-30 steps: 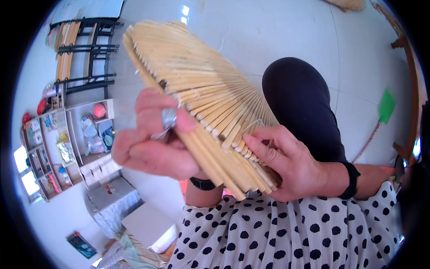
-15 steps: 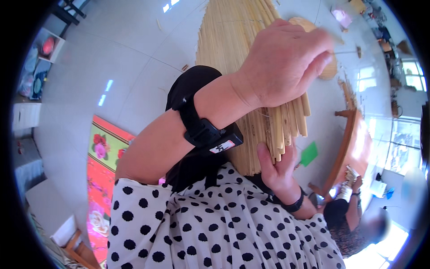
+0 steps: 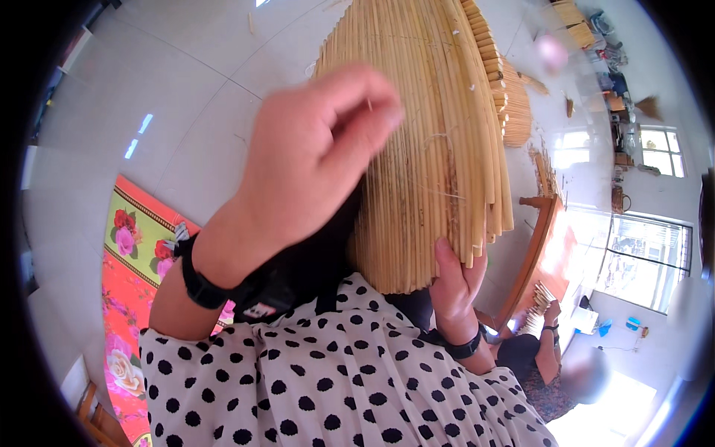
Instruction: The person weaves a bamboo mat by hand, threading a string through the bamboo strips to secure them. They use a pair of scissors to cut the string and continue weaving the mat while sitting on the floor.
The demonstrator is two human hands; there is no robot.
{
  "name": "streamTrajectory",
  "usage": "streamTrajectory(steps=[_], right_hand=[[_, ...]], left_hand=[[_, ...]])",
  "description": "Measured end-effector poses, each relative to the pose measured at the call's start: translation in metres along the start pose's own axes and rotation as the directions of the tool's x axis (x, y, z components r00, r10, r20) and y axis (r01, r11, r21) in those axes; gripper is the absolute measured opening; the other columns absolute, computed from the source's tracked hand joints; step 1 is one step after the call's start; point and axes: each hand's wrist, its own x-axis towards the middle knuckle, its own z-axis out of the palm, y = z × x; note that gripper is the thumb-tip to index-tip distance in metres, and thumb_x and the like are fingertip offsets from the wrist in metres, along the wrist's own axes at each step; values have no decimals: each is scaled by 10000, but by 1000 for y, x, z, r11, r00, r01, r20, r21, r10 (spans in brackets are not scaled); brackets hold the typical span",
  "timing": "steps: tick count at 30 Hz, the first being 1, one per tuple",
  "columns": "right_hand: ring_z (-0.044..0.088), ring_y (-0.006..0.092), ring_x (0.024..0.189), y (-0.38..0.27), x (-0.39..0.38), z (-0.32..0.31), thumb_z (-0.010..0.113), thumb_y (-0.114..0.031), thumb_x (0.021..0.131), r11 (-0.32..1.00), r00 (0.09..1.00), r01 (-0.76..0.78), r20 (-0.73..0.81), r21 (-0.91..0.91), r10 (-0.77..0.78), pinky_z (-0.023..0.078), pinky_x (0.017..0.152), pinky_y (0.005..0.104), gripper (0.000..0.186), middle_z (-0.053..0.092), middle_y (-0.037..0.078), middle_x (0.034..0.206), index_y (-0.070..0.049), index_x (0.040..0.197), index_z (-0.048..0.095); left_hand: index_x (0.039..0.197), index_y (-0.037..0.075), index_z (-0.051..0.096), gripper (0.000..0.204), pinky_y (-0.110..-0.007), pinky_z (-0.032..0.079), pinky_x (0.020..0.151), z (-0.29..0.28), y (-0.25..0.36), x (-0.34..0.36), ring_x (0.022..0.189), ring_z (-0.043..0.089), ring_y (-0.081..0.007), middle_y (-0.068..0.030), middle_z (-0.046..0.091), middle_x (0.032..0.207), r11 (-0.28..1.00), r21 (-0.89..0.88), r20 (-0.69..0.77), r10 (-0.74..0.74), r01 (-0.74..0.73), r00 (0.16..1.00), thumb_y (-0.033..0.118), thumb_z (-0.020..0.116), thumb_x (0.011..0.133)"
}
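Note:
A mat of straw-coloured reed stalks [image 3: 417,149], laid side by side, stretches from my lap away to the far top. My left hand [image 3: 320,149] hovers over its left edge, blurred, thumb and forefinger pinched together. A tiny pale tip shows at the fingers, but what they hold is too small to name. With my right hand [image 3: 456,287] I grip the mat's near right corner, thumb on top and the other fingers hidden beneath. A fine pale thread [image 3: 436,191] lies across the stalks. Dark bands circle both wrists.
On the left lies a red and green floral mat [image 3: 123,298]. A wooden bench [image 3: 532,268] stands at right; near it a co-worker's hand [image 3: 551,313] holds a bundle of sticks. Another reed piece [image 3: 518,108] and loose stalk scraps [image 3: 544,171] lie on the tiled floor [image 3: 201,97].
My left hand has swung from beyond the mat's right edge back leftward to its left side, uncovering the stalks. My right hand keeps its grip on the corner. The view has shifted slightly.

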Motion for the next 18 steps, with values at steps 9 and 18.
streamTrajectory(steps=[9, 18], right_hand=[[558, 252, 1196, -9, 1, 1, 512, -7, 849, 990, 991, -133, 37, 37, 131, 416, 1040, 374, 522, 575, 168, 1292, 79, 1360, 452], [568, 271, 1181, -16, 1, 8, 518, -34, 813, 982, 984, -174, -16, 67, 176, 418, 1045, 391, 537, 586, 180, 1271, 74, 1337, 473]], left_hand=[[988, 24, 682, 109, -291, 477, 533, 26, -14, -25, 600, 638, -259, -128, 648, 725, 991, 128, 224, 13, -43, 974, 33, 646, 886], [958, 15, 700, 129, -332, 498, 543, 25, -17, -26, 628, 654, -286, -137, 661, 735, 976, 194, 278, 39, -96, 960, 5, 659, 836]])
